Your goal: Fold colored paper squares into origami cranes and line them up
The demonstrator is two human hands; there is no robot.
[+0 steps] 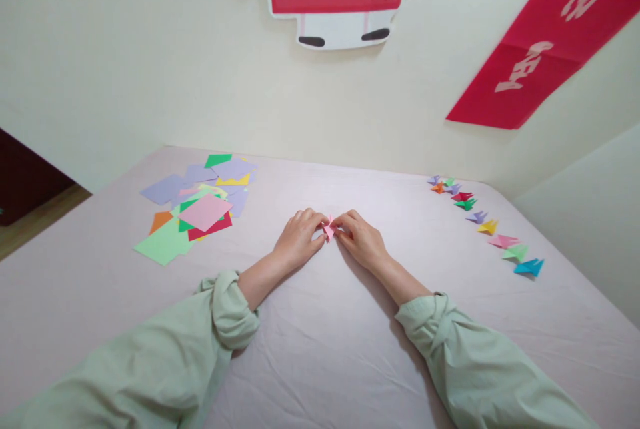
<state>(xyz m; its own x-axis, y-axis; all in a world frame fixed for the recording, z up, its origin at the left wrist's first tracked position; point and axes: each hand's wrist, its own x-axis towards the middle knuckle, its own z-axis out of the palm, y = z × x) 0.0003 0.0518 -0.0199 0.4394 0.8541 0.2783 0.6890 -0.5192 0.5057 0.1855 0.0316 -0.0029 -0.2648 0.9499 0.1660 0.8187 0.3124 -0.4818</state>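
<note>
Between my two hands, at the middle of the table, is a small pink folded paper figure (329, 229) with pointed ends. My left hand (301, 237) pinches its left side between thumb and fingers. On the opposite side, my right hand (361, 239) grips the figure's right edge the same way. Parts of the folds are hidden behind the fingertips. Both wrists stay low, close to the pale cloth of the table (310, 349).
Loose coloured paper sheets lie in a pile at the left, a pink sheet (205, 213) on top. Along the right runs a row of several folded paper figures, a blue one (529, 267) nearest. Behind the table rises a wall (320, 105) with red decorations.
</note>
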